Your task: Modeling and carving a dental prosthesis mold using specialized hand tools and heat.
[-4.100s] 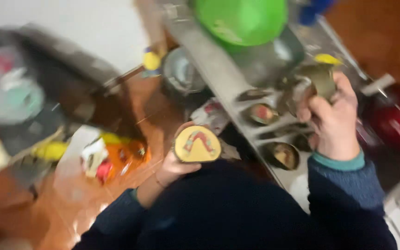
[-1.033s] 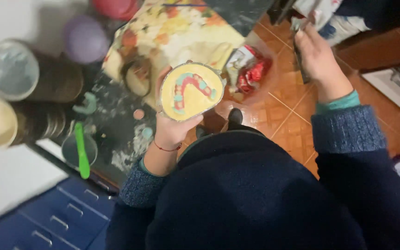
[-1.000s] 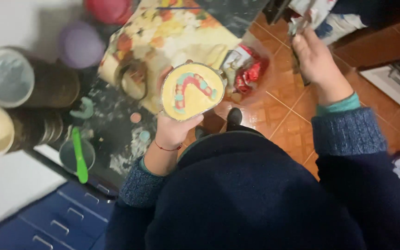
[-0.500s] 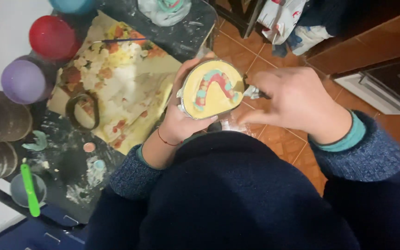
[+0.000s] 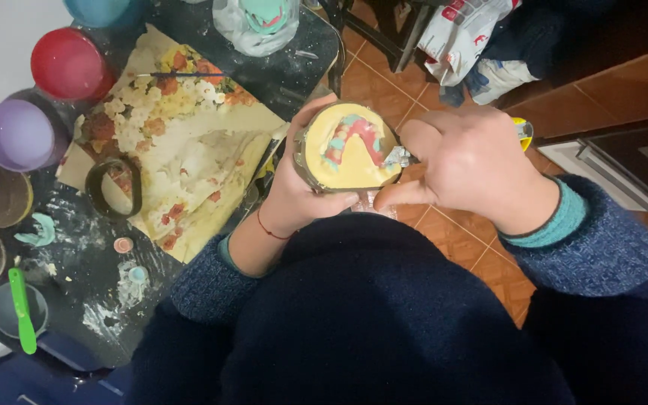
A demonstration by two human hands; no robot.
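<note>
Round yellow mould (image 5: 346,154) with pink and teal arch: cupped in left hand (image 5: 301,191), grip curled around its rim, above tiled floor beside table (image 5: 286,67). Right hand (image 5: 466,169) pinched a small metal tool (image 5: 397,156) touching the mould's right edge.

Home craft bench (image 5: 279,67): plaster-dusted, paint cups (image 5: 65,64).

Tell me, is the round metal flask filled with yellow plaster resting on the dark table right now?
No, the round metal flask filled with yellow plaster is held up off the dark table in the left hand, over the tiled floor.
</note>
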